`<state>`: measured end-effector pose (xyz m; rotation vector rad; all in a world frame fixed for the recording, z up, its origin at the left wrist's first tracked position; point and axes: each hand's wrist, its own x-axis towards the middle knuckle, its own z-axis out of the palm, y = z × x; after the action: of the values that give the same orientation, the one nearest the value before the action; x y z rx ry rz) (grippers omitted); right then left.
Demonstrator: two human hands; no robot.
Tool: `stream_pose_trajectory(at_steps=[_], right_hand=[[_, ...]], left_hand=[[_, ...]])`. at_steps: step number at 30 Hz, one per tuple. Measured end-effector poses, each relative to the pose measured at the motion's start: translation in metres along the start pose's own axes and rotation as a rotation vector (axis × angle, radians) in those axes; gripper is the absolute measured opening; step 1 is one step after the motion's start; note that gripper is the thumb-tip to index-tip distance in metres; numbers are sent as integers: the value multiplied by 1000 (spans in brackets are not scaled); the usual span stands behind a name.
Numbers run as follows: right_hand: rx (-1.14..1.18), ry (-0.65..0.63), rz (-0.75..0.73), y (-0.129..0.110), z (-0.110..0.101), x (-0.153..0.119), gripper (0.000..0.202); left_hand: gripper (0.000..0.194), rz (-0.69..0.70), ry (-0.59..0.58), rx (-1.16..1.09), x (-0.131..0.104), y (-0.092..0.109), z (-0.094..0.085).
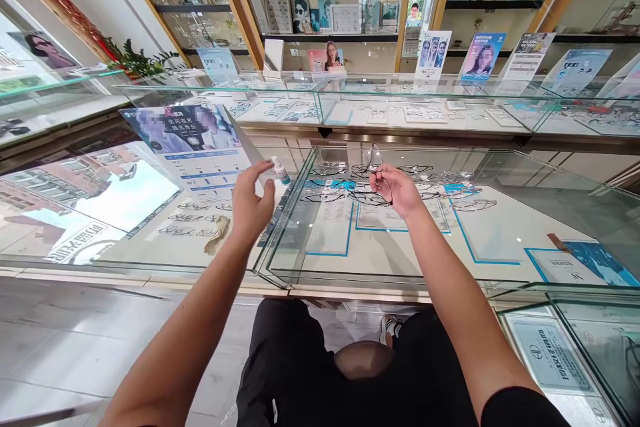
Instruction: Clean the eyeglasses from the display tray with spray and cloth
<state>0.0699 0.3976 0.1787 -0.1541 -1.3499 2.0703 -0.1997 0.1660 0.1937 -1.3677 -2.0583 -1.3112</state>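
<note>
My right hand [397,190] pinches a pair of eyeglasses [374,159] above the glass display case. One clear lens rises over the fingertips and a thin dark part curves down beside them. My left hand [253,203] is open over the glass to the left, thumb and fingers apart. Its fingertips reach close to the cap of a small white bottle [281,172] with a teal-edged label; I cannot tell whether they touch it. A crumpled beige cloth [217,235] lies on the glass just left of my left wrist.
A leaning printed sign [200,153] stands behind my left hand. Under the glass lie several eyeglass frames [323,197] and blue-edged panels [327,233]. A second glass case [425,90] with upright advertising cards [483,57] runs along the back, before shelves.
</note>
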Motion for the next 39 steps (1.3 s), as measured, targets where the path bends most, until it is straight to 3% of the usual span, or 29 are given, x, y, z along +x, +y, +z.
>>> stream_pose_trajectory(at_steps=[3,6,9,12,16,20,39], right_hand=[[-41,15,-4,-1,1,-1,18],[-86,24,1,-4,5,-2,20],[-118,3,18,-6,8,-3,20],[-136,-41,38,-5,10,-3,20],[-181,-95,69,1,14,-4,21],[-202,-111,87,3,15,-5,23],[-238,-5,82,-4,10,-8,18]], left_hand=[[38,209,-18,-143,20,47,46],[46,334,-74,-195,36,74,94],[59,400,-88,-247,40,81,133],[57,354,-87,-317,29,77,156],[41,237,-126,-326,14,70,160],[39,155,-88,-337,11,71,153],[36,40,-82,-477,13,79,145]])
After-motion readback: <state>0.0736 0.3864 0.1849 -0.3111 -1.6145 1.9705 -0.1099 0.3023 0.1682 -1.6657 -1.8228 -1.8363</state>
